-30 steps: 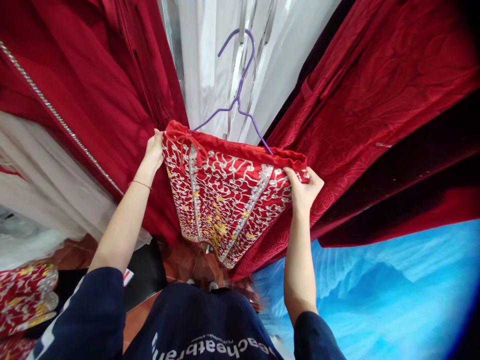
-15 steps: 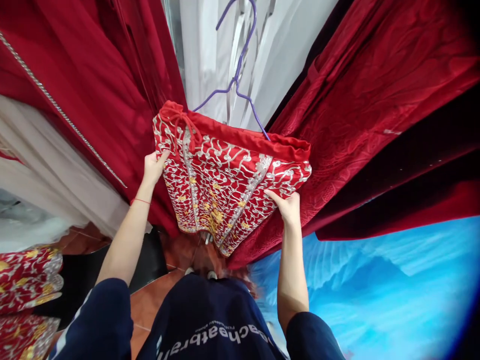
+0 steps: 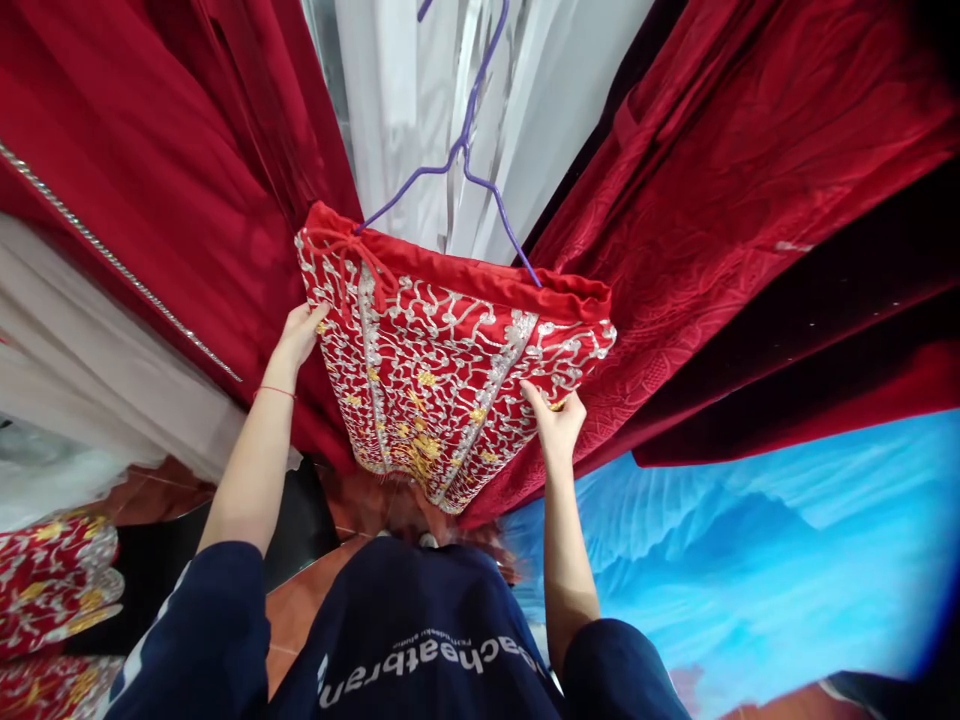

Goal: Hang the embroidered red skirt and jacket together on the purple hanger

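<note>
A red skirt with silver and gold embroidery hangs in front of me from a purple wire hanger. The hanger's arms go into its gathered red waistband, and a red tie is knotted at the left end. My left hand pinches the skirt's left edge below the waistband, thumb in front and the other fingers mostly hidden. On the right side, my right hand grips the cloth lower down, its thumb on the front. The top of the hanger's hook runs out of view.
Dark red garments hang at left and right, with white cloth between them. Another embroidered red garment lies at lower left on a black surface. A blue patterned surface spreads at lower right above the tiled floor.
The hanger and skirt sit slightly further left and the hanger higher in view. My right hand has shifted left along with the cloth. Both hands keep their hold.
</note>
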### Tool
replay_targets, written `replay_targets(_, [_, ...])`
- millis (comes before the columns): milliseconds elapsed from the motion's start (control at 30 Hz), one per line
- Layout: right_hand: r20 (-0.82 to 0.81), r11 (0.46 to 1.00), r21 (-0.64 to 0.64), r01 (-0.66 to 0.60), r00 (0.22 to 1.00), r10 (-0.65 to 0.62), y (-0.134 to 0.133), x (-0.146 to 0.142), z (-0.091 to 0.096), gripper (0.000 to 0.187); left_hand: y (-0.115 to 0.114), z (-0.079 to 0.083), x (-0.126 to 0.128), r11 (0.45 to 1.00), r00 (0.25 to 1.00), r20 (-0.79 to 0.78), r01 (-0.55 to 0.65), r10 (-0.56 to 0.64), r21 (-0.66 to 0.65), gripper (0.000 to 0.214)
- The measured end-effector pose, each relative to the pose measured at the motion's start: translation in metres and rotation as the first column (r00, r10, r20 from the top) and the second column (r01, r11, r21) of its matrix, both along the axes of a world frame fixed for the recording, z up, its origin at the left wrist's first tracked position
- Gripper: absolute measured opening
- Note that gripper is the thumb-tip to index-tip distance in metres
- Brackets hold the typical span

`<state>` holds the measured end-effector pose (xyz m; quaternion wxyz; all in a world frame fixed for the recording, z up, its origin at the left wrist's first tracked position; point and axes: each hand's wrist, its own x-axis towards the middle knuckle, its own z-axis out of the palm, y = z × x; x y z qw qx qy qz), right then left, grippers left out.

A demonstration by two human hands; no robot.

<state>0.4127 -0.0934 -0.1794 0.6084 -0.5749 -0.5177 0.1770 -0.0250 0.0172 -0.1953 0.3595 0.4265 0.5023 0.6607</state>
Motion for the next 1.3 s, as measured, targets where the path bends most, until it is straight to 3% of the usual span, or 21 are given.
replay_targets(67, [-0.009, 0.992, -0.007, -0.125, 0.992, 0.125, 0.003, 0.007, -0.001, 0.037, -0.002, -0.012, 0.008, 0.999, 1.0, -0.012, -0.021, 0.022, 0.038, 0.053])
replay_targets(133, [-0.021, 0.983, 0.095, -0.159, 0.987, 0.162, 0.009, 0.014, 0.008, 0.039, -0.006, -0.022, 0.017, 0.997, 0.999, -0.024, -0.038, 0.039, 0.061, 0.052])
replay_targets(233, [0.033, 0.938, 0.327, -0.115, 0.993, 0.11, 0.016, 0.021, 0.045, 0.051, -0.013, -0.012, 0.027, 0.972, 0.98, -0.09, -0.16, 0.177, 0.17, 0.059])
replay_targets(300, [0.165, 0.899, 0.407, -0.162, 0.981, 0.102, 0.017, 0.022, 0.085, 0.057, -0.02, 0.018, 0.032, 0.902, 0.929, -0.183, -0.243, 0.323, 0.357, 0.062])
replay_targets(333, [0.255, 0.887, 0.412, -0.211, 0.961, 0.111, 0.017, 0.022, 0.106, 0.056, -0.024, 0.039, 0.034, 0.853, 0.894, -0.243, -0.23, 0.375, 0.469, 0.064])
replay_targets(400, [0.481, 0.875, 0.357, -0.327, 0.867, 0.128, 0.019, 0.023, 0.147, 0.049, -0.032, 0.088, 0.038, 0.77, 0.812, -0.382, -0.124, 0.441, 0.626, 0.066])
replay_targets(433, [0.59, 0.872, 0.301, -0.386, 0.794, 0.148, 0.021, 0.023, 0.165, 0.043, -0.034, 0.111, 0.041, 0.758, 0.762, -0.478, -0.025, 0.436, 0.652, 0.064])
replay_targets(500, [0.761, 0.858, 0.142, -0.493, 0.609, 0.224, 0.029, 0.024, 0.192, 0.034, -0.032, 0.149, 0.046, 0.818, 0.699, -0.662, 0.197, 0.269, 0.54, 0.05])
replay_targets(567, [0.855, 0.849, -0.011, -0.529, 0.436, 0.283, 0.04, 0.027, 0.208, 0.034, -0.022, 0.171, 0.047, 0.86, 0.701, -0.709, 0.311, 0.08, 0.404, 0.031])
replay_targets(633, [0.897, 0.855, -0.1, -0.51, 0.325, 0.299, 0.051, 0.029, 0.214, 0.039, -0.01, 0.18, 0.045, 0.872, 0.738, -0.673, 0.364, -0.056, 0.326, 0.019])
replay_targets(700, [0.912, 0.855, -0.134, -0.501, 0.274, 0.304, 0.057, 0.031, 0.215, 0.04, -0.002, 0.183, 0.039, 0.867, 0.744, -0.654, 0.409, -0.135, 0.285, 0.017])
replay_targets(867, [0.874, 0.765, -0.116, -0.633, 0.301, 0.381, 0.053, 0.03, 0.207, 0.028, -0.011, 0.194, 0.024, 0.838, 0.58, -0.797, 0.511, -0.17, 0.193, 0.022])
replay_targets(967, [0.85, 0.774, -0.136, -0.618, 0.328, 0.411, 0.054, 0.033, 0.207, 0.029, -0.019, 0.203, 0.021, 0.823, 0.507, -0.848, 0.541, -0.155, 0.173, 0.016])
replay_targets(1100, [0.775, 0.779, -0.239, -0.579, 0.37, 0.513, 0.06, 0.038, 0.224, 0.031, -0.023, 0.216, 0.021, 0.832, 0.422, -0.897, 0.54, -0.134, 0.13, 0.016])
replay_targets(1200, [0.705, 0.755, -0.188, -0.628, 0.449, 0.549, 0.055, 0.03, 0.239, 0.029, -0.022, 0.229, 0.019, 0.881, 0.408, -0.909, 0.455, -0.08, 0.127, 0.018])
replay_targets(1300, [0.651, 0.704, -0.042, -0.709, 0.515, 0.558, 0.041, 0.011, 0.243, 0.03, -0.017, 0.241, 0.012, 0.891, 0.472, -0.881, 0.411, -0.028, 0.191, 0.015])
